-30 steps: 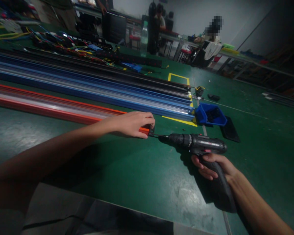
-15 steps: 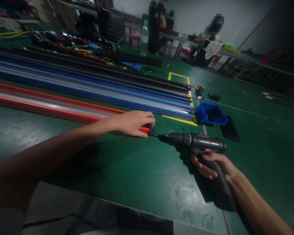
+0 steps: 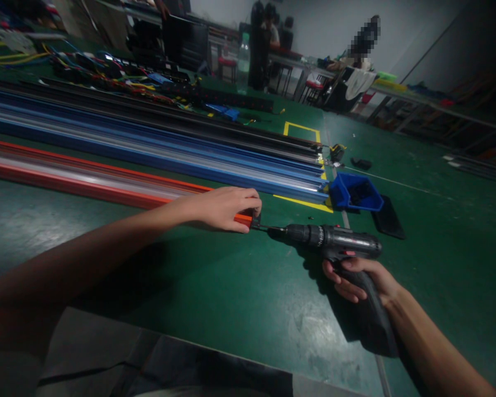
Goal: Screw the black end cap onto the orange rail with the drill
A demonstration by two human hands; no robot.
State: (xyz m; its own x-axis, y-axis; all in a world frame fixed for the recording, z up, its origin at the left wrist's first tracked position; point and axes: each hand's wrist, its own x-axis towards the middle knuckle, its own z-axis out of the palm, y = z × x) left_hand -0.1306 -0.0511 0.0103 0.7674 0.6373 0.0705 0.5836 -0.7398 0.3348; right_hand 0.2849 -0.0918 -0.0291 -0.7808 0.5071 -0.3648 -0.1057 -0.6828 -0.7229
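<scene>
A long red-orange metal profile (image 3: 107,182) lies along the near side of the green table (image 3: 231,298). My left hand (image 3: 227,208) is closed over its right end, fingers curled round a small dark end piece (image 3: 255,221). In my right hand (image 3: 361,278) is a black cordless drill (image 3: 334,240), gripped by the handle with a finger at the trigger. The drill lies level, pointing left, and its thin bit meets the dark end piece. Whether the bit sits in a screw is too small to tell.
Blue profiles (image 3: 231,171) and black profiles (image 3: 215,121) lie behind the red one. A blue bin (image 3: 357,193) with dark small parts stands at their right end, beside a black phone-like slab (image 3: 388,218). Tangled wires (image 3: 119,77) and a bottle (image 3: 243,60) are farther back.
Both hands, the drill and the profile stay in the same place. In the background, a person at the far tables has shifted slightly.
</scene>
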